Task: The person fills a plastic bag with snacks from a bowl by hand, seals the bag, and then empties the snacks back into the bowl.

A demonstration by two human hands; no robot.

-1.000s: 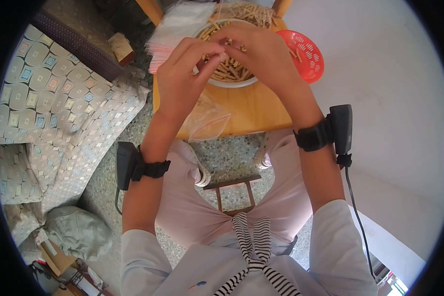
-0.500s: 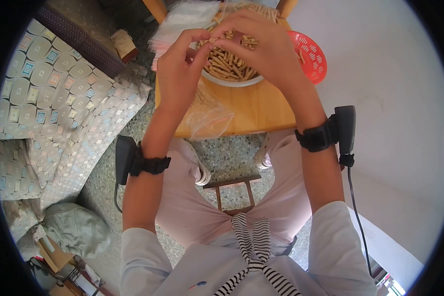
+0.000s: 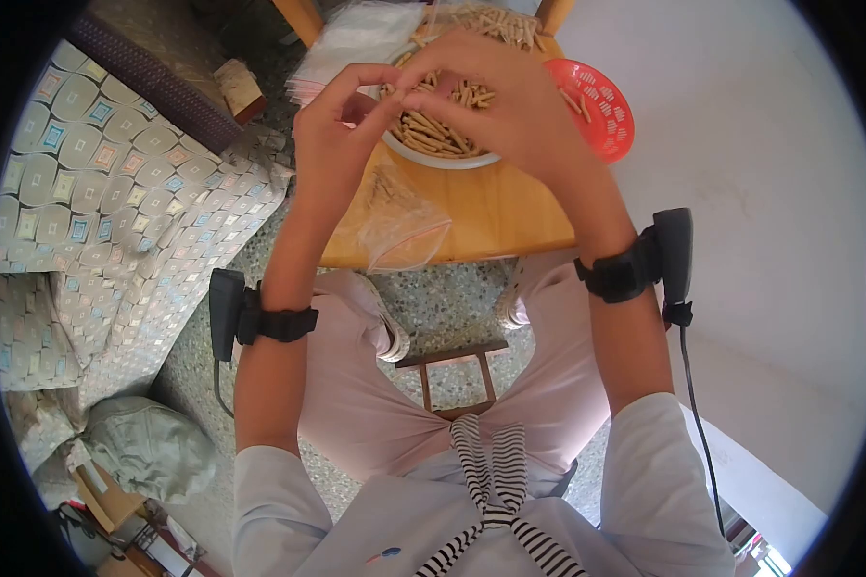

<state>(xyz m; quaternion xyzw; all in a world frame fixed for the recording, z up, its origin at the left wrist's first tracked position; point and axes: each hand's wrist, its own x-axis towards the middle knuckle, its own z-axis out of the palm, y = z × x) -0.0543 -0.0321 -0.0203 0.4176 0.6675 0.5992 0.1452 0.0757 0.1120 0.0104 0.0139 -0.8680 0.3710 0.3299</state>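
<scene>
Tan sticks (image 3: 433, 137) lie heaped in the white bowl (image 3: 449, 163) on the wooden chair (image 3: 510, 216). In the head view, left hand (image 3: 332, 139) and right hand (image 3: 505, 111) meet above them, fingertips pinched narrow; what they hold, I cannot tell.

We find many short, thin, tan-brown sticks (image 3: 433, 137), dry-looking and uneven in length, heaped loosely at mixed angles in a round bowl (image 3: 455, 163). We record the bowl as pale-rimmed, upright on the wooden seat (image 3: 510, 216), its far side partly hidden by the hands. We note a few similar sticks lying in the red basket (image 3: 614, 120) beside it. Whatever is pinched where the fingertips meet over the bowl is too small for us to identify.
</scene>
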